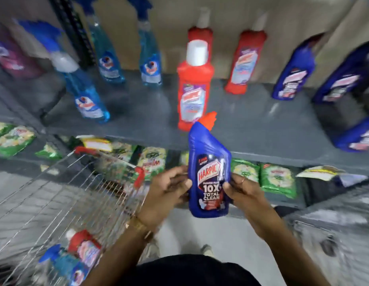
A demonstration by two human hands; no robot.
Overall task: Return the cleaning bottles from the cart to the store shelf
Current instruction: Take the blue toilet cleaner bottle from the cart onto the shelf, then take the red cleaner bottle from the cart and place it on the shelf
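Note:
I hold a blue Harpic bottle [209, 172] with a red cap upright in front of the grey shelf [138, 120]. My left hand [167, 190] grips its left side and my right hand [243, 193] grips its right side. On the shelf stand red Harpic bottles [193, 85], blue spray bottles [86, 93] and dark blue bottles [292, 75]. The wire cart [62, 193] is at lower left, with a red bottle [84, 244] and a blue spray bottle [66, 265] lying in it.
Green detergent packets [278, 178] fill the lower shelf. A dark upright post [74, 32] divides the shelf at the left. Purple bottles [12, 54] stand at far left. My shoes show on the pale floor [179, 236] below.

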